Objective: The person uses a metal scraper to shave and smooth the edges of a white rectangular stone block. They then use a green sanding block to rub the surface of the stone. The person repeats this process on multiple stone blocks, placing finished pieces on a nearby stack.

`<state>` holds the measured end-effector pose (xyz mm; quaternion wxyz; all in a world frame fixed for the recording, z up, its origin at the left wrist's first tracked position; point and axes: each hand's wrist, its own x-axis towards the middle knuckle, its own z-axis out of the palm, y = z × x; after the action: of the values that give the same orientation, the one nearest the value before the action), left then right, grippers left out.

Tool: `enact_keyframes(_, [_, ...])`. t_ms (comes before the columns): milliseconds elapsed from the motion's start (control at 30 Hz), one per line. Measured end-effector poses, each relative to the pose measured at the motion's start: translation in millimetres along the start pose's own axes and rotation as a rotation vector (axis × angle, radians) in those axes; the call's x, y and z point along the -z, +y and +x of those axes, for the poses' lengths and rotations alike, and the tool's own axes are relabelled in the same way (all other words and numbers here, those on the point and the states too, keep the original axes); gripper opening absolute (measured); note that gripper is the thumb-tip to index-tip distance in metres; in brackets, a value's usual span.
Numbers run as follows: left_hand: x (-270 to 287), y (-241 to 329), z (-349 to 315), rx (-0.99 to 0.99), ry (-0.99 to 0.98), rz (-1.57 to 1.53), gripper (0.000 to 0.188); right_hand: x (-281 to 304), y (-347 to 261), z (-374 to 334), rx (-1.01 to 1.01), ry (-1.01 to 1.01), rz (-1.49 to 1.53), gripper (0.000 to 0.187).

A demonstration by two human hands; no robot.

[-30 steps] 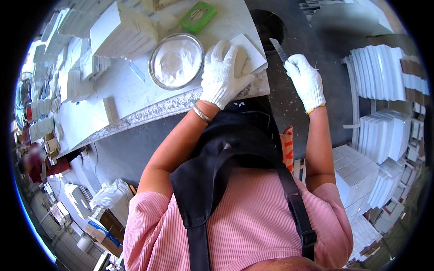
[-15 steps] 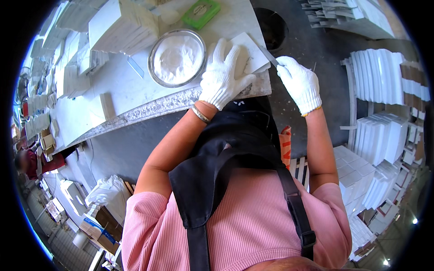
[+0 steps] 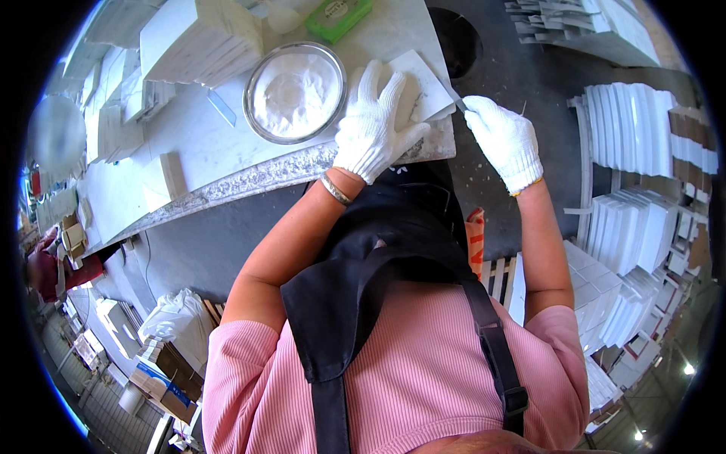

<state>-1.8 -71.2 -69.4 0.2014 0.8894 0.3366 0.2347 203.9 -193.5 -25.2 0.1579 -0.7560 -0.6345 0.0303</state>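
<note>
My left hand (image 3: pixel 374 129), in a white knit glove, lies with fingers spread on a pale marble tile (image 3: pixel 425 82) at the near edge of the marble-topped table (image 3: pixel 208 147). In my right hand (image 3: pixel 501 140), gloved too, is a thin flat scraper blade (image 3: pixel 458 101), pinched at the tile's right edge; its handle is hidden by the fingers. Left of my left hand stands a round metal bowl (image 3: pixel 293 139) with a white powdery or pasty filling (image 3: pixel 293 91).
A green box (image 3: pixel 338 19), a tile stack (image 3: pixel 200 45), a narrow bluish strip (image 3: pixel 221 107) and a small block (image 3: pixel 168 178) are on the table. A black bucket (image 3: pixel 454 44) sits beyond its right edge. Tile stacks (image 3: pixel 631 125) stand right; a person (image 3: pixel 53 268) is far left.
My right hand has shifted slightly to the right, and less of the blade shows over the tile. My left hand keeps its place on the tile.
</note>
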Motion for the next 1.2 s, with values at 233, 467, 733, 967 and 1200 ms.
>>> enact_keyframes(233, [1.4, 1.4, 0.8, 0.02, -0.009, -0.035, 0.081, 3.4, 2.3, 3.9, 0.056, -0.006, 0.021, 0.021])
enact_keyframes(467, [3.1, 1.8, 0.9, 0.006, -0.021, -0.063, 0.076, 0.5, 4.3, 6.0, 0.129, 0.029, 0.081, 0.019])
enact_keyframes(733, [3.5, 4.3, 1.3, -0.01, 0.0, -0.044, 0.075, -29.7, 2.0, 7.5, 0.137, 0.137, 0.053, 0.018])
enact_keyframes(967, [2.9, 4.8, 0.5, 0.009, -0.007, 0.001, 0.076, -29.5, 6.9, 8.4, 0.029, 0.102, 0.092, 0.018])
enact_keyframes(1200, [4.9, 6.6, 2.3, 0.011, -0.019, 0.027, 0.076, -14.2, 7.9, -0.6, -0.047, 0.086, 0.093, 0.019])
